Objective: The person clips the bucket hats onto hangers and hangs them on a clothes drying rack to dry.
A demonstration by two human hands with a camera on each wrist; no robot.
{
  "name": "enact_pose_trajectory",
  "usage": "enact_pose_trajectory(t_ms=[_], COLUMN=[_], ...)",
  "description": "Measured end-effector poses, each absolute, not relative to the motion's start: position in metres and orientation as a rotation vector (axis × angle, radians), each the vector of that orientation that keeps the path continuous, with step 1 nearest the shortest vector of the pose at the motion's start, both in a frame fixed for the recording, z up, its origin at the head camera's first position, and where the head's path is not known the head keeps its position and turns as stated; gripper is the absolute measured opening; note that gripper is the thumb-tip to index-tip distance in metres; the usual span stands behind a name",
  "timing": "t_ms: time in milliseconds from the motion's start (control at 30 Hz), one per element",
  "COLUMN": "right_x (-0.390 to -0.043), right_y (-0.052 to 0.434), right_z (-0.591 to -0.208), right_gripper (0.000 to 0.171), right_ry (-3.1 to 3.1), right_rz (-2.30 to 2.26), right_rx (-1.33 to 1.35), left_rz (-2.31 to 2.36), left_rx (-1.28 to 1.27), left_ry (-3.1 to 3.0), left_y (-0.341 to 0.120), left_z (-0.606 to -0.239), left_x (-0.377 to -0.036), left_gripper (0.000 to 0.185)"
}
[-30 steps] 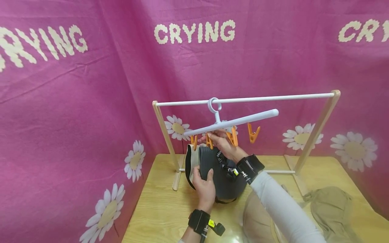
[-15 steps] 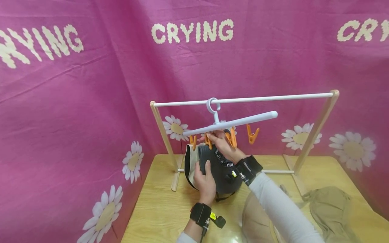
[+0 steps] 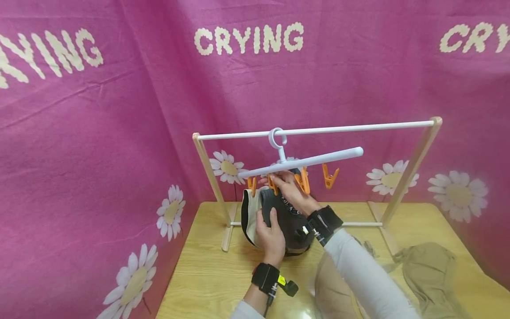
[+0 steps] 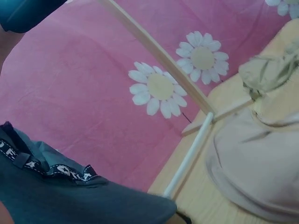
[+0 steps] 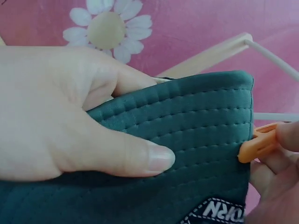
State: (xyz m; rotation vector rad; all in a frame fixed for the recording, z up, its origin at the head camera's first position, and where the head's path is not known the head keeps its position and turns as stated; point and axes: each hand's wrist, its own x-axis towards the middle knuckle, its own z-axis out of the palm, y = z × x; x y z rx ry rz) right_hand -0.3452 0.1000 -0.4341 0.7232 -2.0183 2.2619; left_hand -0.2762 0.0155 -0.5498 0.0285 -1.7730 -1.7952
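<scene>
Sleeves first, white on both my arms, each wrist wrapped in a black band. Just beyond the bands my left hand [image 3: 270, 237] grips the dark grey hat [image 3: 292, 223] by its brim, thumb laid flat across the stitched fabric and fingers curled behind it — the right wrist view shows the thumb pressing the rows of stitching close up. That hat hangs above the near part of the wooden bench [image 3: 207, 274], its upper edge lifted to the clips, with a second cream-and-black hat [image 3: 249, 215] just behind it on the left. My right hand [image 3: 292, 190] reaches up over the hat and pinches an orange clip [image 3: 272, 184] between fingertips and thumb right at the hat's top edge; in the right wrist view the clip's tip touches the brim's corner. Off to my right on the bench lie a beige hat [image 3: 336, 288] close to me and an olive one [image 3: 432, 270] farther right. Above my hands the white hanger [image 3: 307, 160] carries more orange clips and hooks over the white rail [image 3: 358, 128] of a wooden-legged rack [image 3: 412, 177]. Behind everything hangs a pink cloth [image 3: 119, 110] with daisies and pale lettering.
</scene>
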Motion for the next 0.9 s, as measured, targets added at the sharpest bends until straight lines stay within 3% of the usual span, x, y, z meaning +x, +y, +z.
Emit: enact_pose_trajectory(t_ms=[400, 900], right_x=[-0.340, -0.324], right_y=[0.113, 0.146], right_z=[-0.442, -0.464], right_gripper=[0.043, 0.042], right_ry=[-2.145, -2.072], right_rz=[2.202, 2.194], right_rx=[0.682, 0.609], left_rz=[-1.865, -1.766], left_rx=[-0.088, -0.241], left_ry=[-1.963, -2.002], left_y=[0.007, -0.009], left_z=[-0.552, -0.518], left_x=[-0.273, -0.266], left_gripper=[0.030, 0.071])
